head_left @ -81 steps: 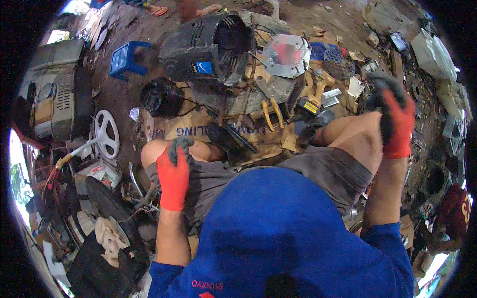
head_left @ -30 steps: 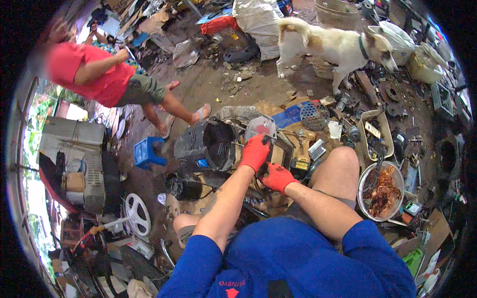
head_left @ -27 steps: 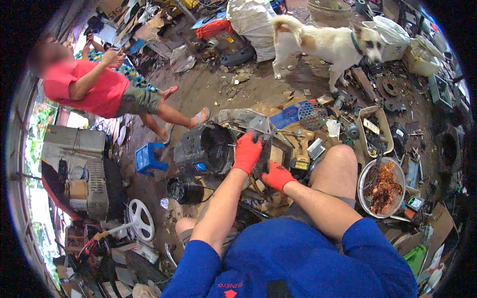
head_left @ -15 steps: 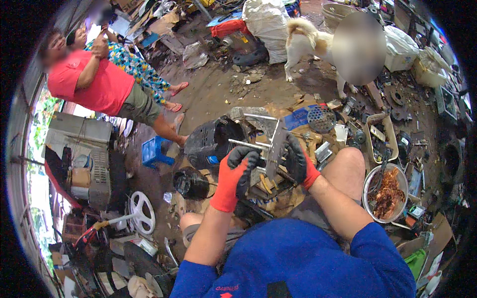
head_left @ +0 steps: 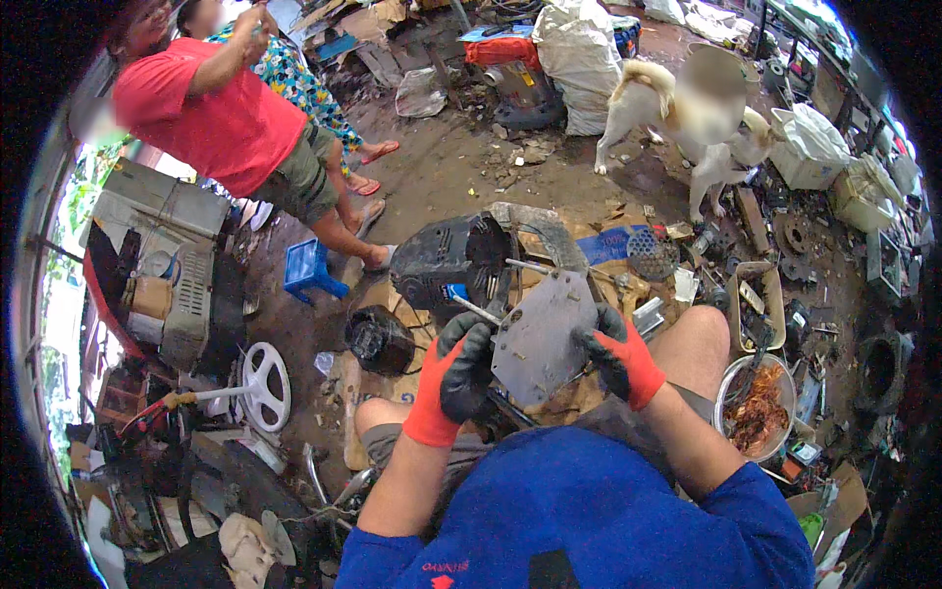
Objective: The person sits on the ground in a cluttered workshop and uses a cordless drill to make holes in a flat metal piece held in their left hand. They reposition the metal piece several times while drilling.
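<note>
My left hand (head_left: 451,378), in a red glove with black palm, grips the left side of a grey metal plate (head_left: 540,344) with holes and protruding rods. My right hand (head_left: 618,358), gloved alike, grips the plate's right edge. The plate is held tilted, broad face upward, above my lap. Just beyond it lies a large black plastic housing (head_left: 432,255) with a blue label. A black cylindrical part (head_left: 378,344) rests on cardboard (head_left: 353,412) to the left. A perforated round piece (head_left: 653,260) is behind the plate to the right.
Two people (head_left: 221,118) stand at upper left near a blue stool (head_left: 312,275). A white dog (head_left: 628,123) stands at upper right. Scrap surrounds me: an old machine (head_left: 177,294), a white wheel (head_left: 265,383), a box of parts (head_left: 756,304), a bowl of copper scrap (head_left: 756,417).
The plate was edge-on half a second ago and is now turned broad face up between both hands. Earlier my hands were apart, then took hold of it. People and dog have shifted in view.
</note>
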Demonstrator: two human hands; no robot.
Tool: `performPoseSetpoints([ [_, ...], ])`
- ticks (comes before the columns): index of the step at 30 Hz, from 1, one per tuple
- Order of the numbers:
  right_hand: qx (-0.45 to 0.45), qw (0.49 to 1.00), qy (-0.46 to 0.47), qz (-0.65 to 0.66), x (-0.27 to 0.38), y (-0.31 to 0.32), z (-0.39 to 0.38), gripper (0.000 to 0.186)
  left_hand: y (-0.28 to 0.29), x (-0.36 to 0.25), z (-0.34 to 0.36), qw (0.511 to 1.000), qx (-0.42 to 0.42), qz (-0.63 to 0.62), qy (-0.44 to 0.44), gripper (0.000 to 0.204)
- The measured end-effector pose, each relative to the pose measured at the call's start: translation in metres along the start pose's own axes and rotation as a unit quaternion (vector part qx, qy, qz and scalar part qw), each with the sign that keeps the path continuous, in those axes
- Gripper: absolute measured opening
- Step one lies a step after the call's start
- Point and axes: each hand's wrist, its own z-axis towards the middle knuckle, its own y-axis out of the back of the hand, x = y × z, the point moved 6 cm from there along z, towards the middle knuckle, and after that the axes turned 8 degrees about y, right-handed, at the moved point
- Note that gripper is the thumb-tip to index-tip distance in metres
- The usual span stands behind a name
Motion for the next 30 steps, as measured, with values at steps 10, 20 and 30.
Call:
performPoseSetpoints([
  [10,0.149,0.963,0.055,-0.217,-0.036,-0.039,-0.017,0.053,0.046,0.010,-0.057,0.992,-0.116,-0.058,-0.001,0.063],
  [20,-0.081,0.923,-0.016,-0.376,-0.044,0.099,0.009,0.032,0.123,-0.005,-0.133,0.878,-0.266,0.358,-0.173,0.038],
  [30,-0.162,0.956,-0.074,0.231,-0.054,0.146,0.102,0.012,0.169,0.035,-0.165,0.888,-0.257,0.320,-0.208,0.039],
])
